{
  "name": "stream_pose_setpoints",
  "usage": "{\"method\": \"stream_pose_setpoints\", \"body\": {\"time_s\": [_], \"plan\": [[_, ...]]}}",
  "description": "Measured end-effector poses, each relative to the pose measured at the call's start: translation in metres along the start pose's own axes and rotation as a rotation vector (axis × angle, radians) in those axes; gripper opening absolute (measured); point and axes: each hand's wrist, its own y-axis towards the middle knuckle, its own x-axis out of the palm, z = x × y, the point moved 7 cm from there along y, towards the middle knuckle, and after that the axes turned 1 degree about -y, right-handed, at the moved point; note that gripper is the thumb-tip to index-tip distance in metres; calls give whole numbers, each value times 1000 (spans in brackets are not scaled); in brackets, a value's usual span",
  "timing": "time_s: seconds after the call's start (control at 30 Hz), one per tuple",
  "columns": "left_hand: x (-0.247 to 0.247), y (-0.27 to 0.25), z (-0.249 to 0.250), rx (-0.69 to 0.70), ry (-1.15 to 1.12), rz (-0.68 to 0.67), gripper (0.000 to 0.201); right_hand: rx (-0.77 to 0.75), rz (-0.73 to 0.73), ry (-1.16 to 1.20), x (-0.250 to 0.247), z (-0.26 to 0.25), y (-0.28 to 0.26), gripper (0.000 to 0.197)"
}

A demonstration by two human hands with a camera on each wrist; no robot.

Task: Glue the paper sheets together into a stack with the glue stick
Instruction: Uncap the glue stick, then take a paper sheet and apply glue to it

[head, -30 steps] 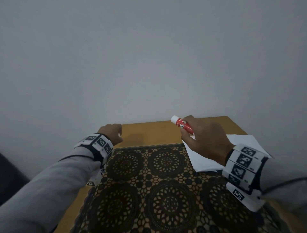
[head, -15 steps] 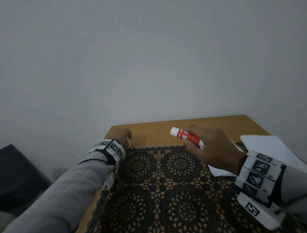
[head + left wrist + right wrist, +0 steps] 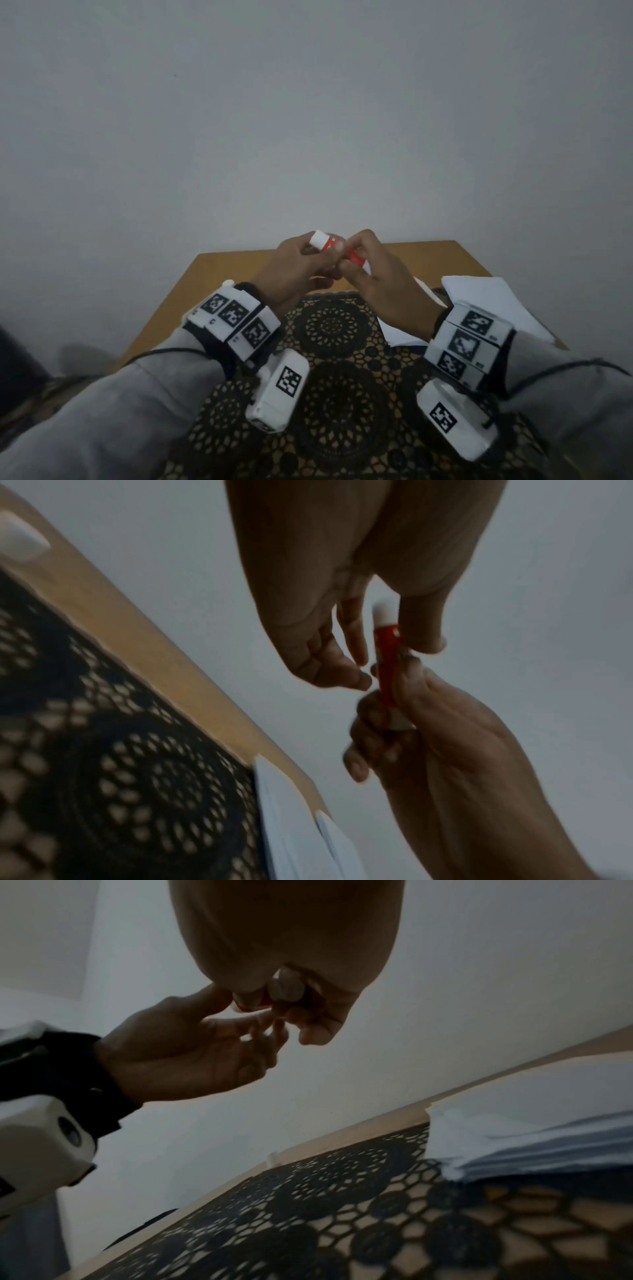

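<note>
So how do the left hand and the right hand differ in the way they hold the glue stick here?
The left hand pinches the glue stick near its white cap end with thumb and fingertips; the right hand wraps its curled fingers around the red body at the other end. The left hand's lower fingers hang loose, while the right hand's are all curled. Both grip the same stick, raised above the table.

Both hands raised over the far edge of the wooden table (image 3: 222, 274). Right hand (image 3: 387, 284) grips the red body of the glue stick (image 3: 329, 245); left hand (image 3: 301, 270) pinches its white cap end. Paper sheets (image 3: 493, 301) lie on the right, partly on the black lace mat (image 3: 335, 377).
</note>
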Motion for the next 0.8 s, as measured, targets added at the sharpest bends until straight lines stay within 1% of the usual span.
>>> {"method": "stream_pose_setpoints", "body": {"time_s": [0.1,0.2,0.27,0.37,0.5,0.57,0.63,0.67,0.7,0.73,0.8], "plan": [[11,-8,6,98,-78,74,29,18,-7,47,-5,-7,-11,23],[8,-14,9,135,-63,145,30,41,39,56,-18,-9,-21,24],[9,-18,10,143,-36,146,31,50,49,59,-21,-9,-27,22],[9,-24,11,155,-31,169,29,47,59,49,-21,-10,-33,24],[8,-27,12,156,-54,194,19,35,111,29,-24,-12,-37,20],[8,-29,9,152,-47,196,13,30,108,29,-24,-13,-40,16],[9,-32,8,160,-60,187,15,29,80,32,-24,-16,-43,9],[10,-34,8,165,-66,178,18,36,56,34,-24,-18,-45,9],[11,-36,7,168,-68,169,20,63,21,56,-22,-19,-47,15],[13,-37,6,167,-71,160,21,124,-19,122,-19,-17,-49,22],[16,-40,3,159,-79,150,17,297,-82,363,-10,-10,-56,36]]}}
